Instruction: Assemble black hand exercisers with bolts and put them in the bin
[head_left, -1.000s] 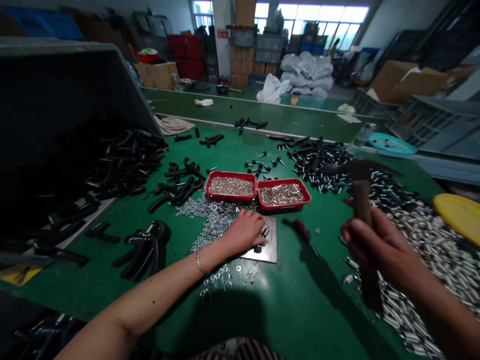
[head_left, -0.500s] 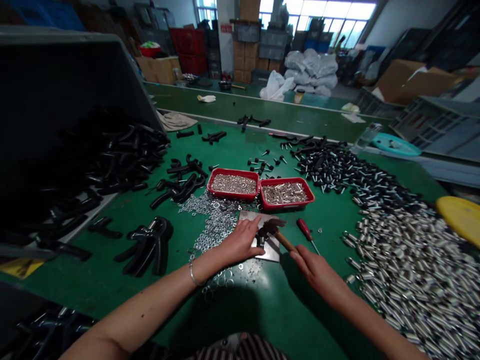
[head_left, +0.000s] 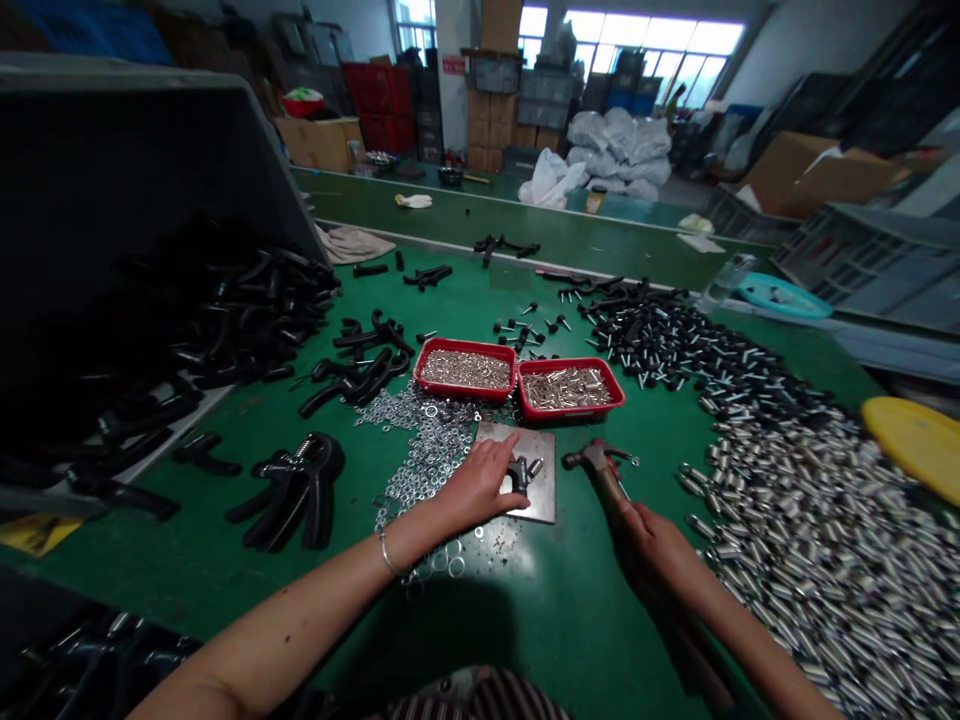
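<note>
Your left hand (head_left: 480,485) lies on the near left part of the metal plate (head_left: 541,445), its fingers (head_left: 501,452) curled together and pinching a small black-and-silver part (head_left: 523,470) that stands on the plate just past your fingertips. Your right hand (head_left: 656,545) is wrapped tight round the wooden handle of the hammer (head_left: 596,462); the hammer's head sits just right of the plate, a little off the green worktop (head_left: 570,600), well clear of the part.

Close beyond the head of the hammer lies a red-handled screwdriver (head_left: 616,462) — it is partly covered by the hammer, so you see only a bit of it. Left of your left fingers a spread of silver washers (head_left: 427,450) runs right up to the plate edge and under your wrist. Just past the plate stand two red trays (head_left: 517,375) side by side, touching, both filled with small silver pieces. To the right of your right fingers a wide heap of silver pins (head_left: 825,520) covers the worktop, and beyond it a heap of black-capped pins (head_left: 675,345). Far left of your left fingers lies an assembled black hand gripper (head_left: 296,490), with loose black handles (head_left: 225,320) piled beyond it — they reach back to a dark bin wall.
</note>
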